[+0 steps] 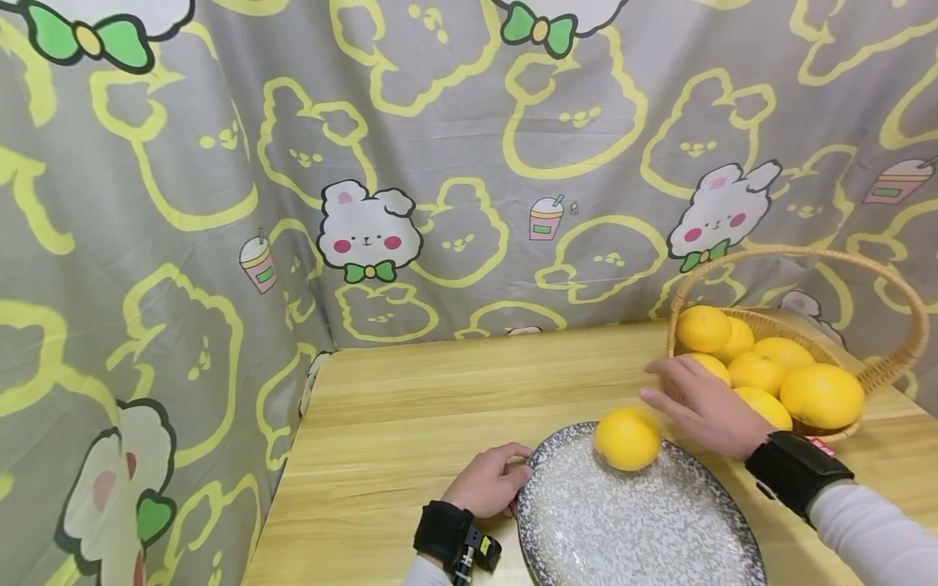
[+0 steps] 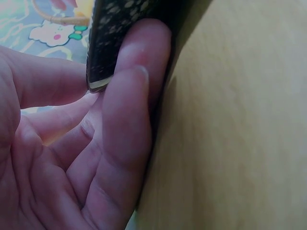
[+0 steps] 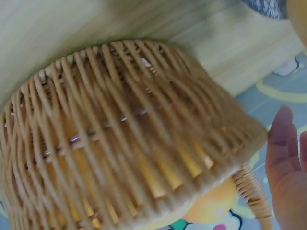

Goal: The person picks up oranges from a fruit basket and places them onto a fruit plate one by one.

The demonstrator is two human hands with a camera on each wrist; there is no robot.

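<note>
A speckled grey oval plate (image 1: pixel 637 521) with a dark rim lies on the table, and one orange (image 1: pixel 627 439) sits near its far edge. My left hand (image 1: pixel 489 482) grips the plate's left rim; in the left wrist view the thumb is above the edge and the curled fingers (image 2: pixel 127 120) are underneath. My right hand (image 1: pixel 707 407), fingers extended and holding nothing, is between the orange and a wicker basket (image 1: pixel 883 370). It overlaps the basket's near side in the head view. In the right wrist view, fingers (image 3: pixel 280 139) show beside the woven wall (image 3: pixel 120 124).
Several more oranges (image 1: pixel 821 396) fill the basket, whose tall arched handle (image 1: pixel 806 251) rises at the right. The wooden table (image 1: pixel 381 423) meets a grey patterned curtain (image 1: pixel 454 146) at the back and left.
</note>
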